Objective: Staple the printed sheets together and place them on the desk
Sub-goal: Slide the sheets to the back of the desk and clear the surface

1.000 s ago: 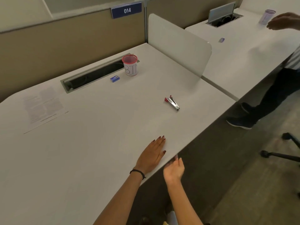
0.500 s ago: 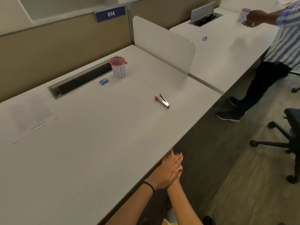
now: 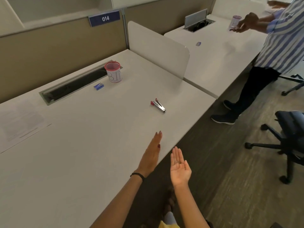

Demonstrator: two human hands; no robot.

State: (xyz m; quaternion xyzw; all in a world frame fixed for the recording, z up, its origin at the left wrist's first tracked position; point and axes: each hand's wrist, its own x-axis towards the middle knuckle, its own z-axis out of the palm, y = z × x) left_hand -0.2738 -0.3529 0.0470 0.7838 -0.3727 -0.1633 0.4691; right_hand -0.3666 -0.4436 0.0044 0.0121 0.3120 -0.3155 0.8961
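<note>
The printed sheets (image 3: 21, 124) lie flat at the far left of the white desk (image 3: 82, 162). A small red and silver stapler (image 3: 158, 105) rests on the desk near its right front edge. My left hand (image 3: 152, 153) lies flat, fingers together, on the desk's front edge, below the stapler. My right hand (image 3: 179, 167) hovers just off the edge, palm up, with a tiny bit of metal, perhaps staples, on the palm.
A red-rimmed cup marked BIN (image 3: 113, 72) and a small blue staple box (image 3: 98, 86) sit by the cable slot (image 3: 72, 83). A white divider (image 3: 158, 48) separates the neighbouring desk, where a person in a striped shirt (image 3: 283, 35) holds a cup. An office chair (image 3: 289, 139) stands at right.
My hands were pressed together at the desk's edge half a second ago; now they have parted, the left flat on the desk, the right turned palm up.
</note>
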